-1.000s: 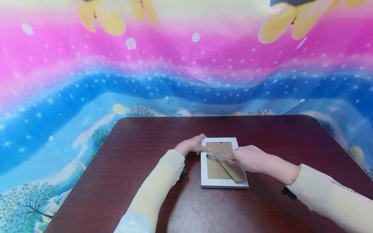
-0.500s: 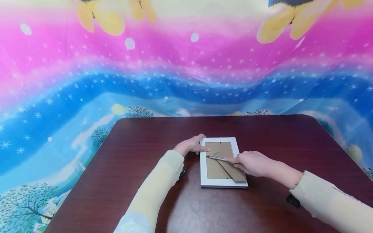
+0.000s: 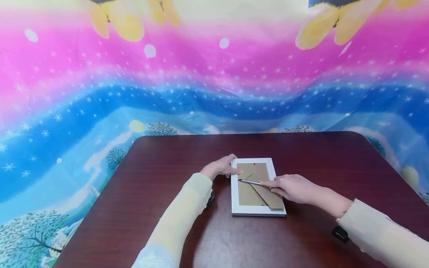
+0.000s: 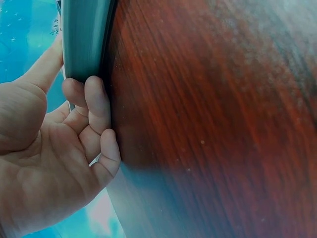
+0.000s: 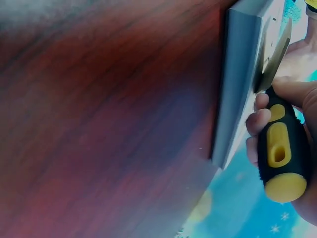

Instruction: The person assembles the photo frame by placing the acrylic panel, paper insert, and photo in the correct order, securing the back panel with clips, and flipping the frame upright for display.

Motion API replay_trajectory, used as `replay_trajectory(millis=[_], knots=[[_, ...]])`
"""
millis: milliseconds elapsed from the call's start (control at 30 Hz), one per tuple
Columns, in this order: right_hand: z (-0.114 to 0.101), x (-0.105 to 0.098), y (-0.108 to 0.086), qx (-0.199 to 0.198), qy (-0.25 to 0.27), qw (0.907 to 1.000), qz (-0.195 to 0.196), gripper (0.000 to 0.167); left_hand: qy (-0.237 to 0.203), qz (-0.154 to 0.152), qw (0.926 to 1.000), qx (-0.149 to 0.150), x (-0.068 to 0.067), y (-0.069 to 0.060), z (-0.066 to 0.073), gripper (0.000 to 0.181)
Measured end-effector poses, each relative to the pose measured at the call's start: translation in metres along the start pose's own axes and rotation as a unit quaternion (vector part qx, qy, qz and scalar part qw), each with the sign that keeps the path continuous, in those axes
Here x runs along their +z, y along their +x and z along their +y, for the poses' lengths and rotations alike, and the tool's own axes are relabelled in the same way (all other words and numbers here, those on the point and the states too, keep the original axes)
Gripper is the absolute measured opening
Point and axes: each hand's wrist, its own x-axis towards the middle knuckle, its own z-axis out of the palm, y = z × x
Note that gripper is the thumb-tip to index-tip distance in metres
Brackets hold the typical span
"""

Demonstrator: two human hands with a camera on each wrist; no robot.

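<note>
A white picture frame (image 3: 235,195) lies face down on the table, its brown backing board (image 3: 245,193) showing. A stand leg (image 3: 272,201) lies slanted across the board, lifted a little from it in the right wrist view. My left hand (image 3: 221,166) grips the frame's left side, thumb over the top face; in the left wrist view, fingers (image 4: 96,101) curl against the outer edge. My right hand (image 3: 293,187) holds a screwdriver (image 5: 285,148) by its black and yellow handle. Its metal shaft (image 3: 252,182) reaches across the board, the tip at the inner left edge of the border.
The dark reddish-brown table (image 3: 161,193) has rounded far corners. Behind it hangs a pink and blue patterned cloth (image 3: 207,82). Each wrist carries a small black device, such as the one at the right cuff (image 3: 340,234).
My right hand has shifted slightly right and nearer to me, so the screwdriver lies at a steeper slant across the board. Its tip stays near the left border. My left hand and the frame keep their places.
</note>
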Motion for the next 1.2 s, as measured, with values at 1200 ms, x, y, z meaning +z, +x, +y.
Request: replay_trajectory(millis=[1200], knots=[[-0.003, -0.017, -0.061, 0.015, -0.046, 0.9968, 0.063, 0.036, 0.026, -0.001, 0.9997, -0.002, -0.001, 0.001, 0.000, 0.064]])
